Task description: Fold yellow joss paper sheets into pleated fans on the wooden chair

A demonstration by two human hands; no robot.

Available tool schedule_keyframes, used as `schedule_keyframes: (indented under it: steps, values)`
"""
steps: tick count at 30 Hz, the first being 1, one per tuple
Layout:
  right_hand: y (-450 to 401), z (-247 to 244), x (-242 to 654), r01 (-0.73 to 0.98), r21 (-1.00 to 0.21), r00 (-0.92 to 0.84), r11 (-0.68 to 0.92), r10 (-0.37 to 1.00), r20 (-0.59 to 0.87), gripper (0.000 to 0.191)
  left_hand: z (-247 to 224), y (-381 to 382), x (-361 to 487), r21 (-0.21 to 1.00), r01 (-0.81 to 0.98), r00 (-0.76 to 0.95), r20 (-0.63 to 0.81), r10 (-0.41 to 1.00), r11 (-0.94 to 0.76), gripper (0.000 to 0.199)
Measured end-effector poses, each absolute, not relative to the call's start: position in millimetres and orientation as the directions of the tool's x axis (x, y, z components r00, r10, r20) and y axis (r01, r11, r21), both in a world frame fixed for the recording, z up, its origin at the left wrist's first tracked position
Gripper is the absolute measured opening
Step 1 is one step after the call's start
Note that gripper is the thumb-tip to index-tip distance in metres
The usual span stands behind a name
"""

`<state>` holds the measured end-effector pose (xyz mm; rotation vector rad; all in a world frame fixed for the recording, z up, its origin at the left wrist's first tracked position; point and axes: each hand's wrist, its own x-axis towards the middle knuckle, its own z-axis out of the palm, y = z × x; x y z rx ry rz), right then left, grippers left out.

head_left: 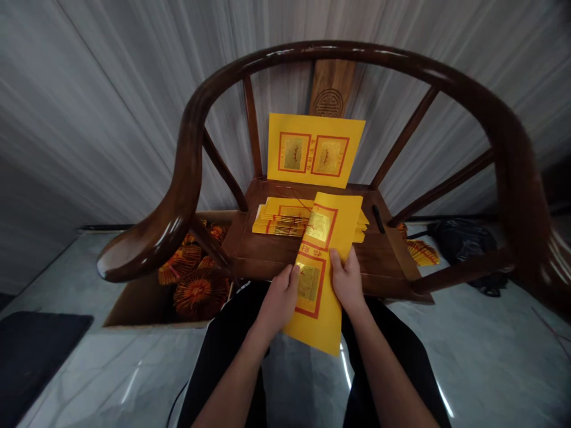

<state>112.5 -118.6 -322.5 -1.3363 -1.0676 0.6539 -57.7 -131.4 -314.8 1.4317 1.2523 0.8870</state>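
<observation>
A yellow sheet of joss paper (328, 285), printed with two red-bordered gold squares, is held over the front of the chair seat. My left hand (281, 297) pinches its left edge, and my right hand (348, 279) grips the right edge with the thumb on top. The sheet's left side looks folded back. Behind it, a stack of folded yellow papers (281, 217) lies on the seat, partly covered by the held sheet. Another yellow sheet (314, 148) leans flat against the chair back, its print facing me.
The dark wooden chair (321, 50) has curved arms on both sides. A black pen (378, 219) lies at the seat's right. Left of the chair, a cardboard box (134, 303) holds several fan-folded paper rosettes (194, 294). A black bag (464, 249) sits on the floor at right.
</observation>
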Motion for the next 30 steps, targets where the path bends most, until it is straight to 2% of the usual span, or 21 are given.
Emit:
schedule_keyframes:
  steps: [5, 9, 13, 17, 24, 30]
  values:
    - [-128, -322, 104, 0.163, -0.97, 0.276, 0.181, 0.935, 0.221, 0.036, -313, -124, -53, 0.986, 0.166, 0.125, 0.005, 0.992, -0.026, 0.046]
    - [-133, -319, 101, 0.141, -0.981, 0.262, 0.136, 0.95, 0.17, 0.042, -312, -125, -52, 0.989, 0.146, 0.064, -0.001, 0.998, -0.009, 0.043]
    - [-139, -315, 99, 0.063, -0.995, 0.168, 0.082, 0.981, 0.092, 0.048, -311, -122, -54, 0.986, 0.163, 0.0, -0.012, 1.0, 0.012, 0.038]
    - [-145, -312, 96, 0.038, -0.998, 0.061, 0.05, 0.997, 0.052, 0.043, -311, -114, -55, 0.986, 0.165, -0.052, 0.016, 0.998, -0.008, 0.043]
    - [-151, -306, 94, 0.016, -0.999, 0.022, 0.035, 0.999, 0.035, 0.038, -312, -108, -57, 0.978, 0.209, -0.125, 0.052, 0.991, -0.025, 0.037]
    - [-161, -302, 93, -0.011, -0.999, -0.158, -0.052, 0.986, -0.05, 0.05, -311, -93, -71, 0.991, 0.123, -0.209, 0.072, 0.975, -0.047, 0.044]
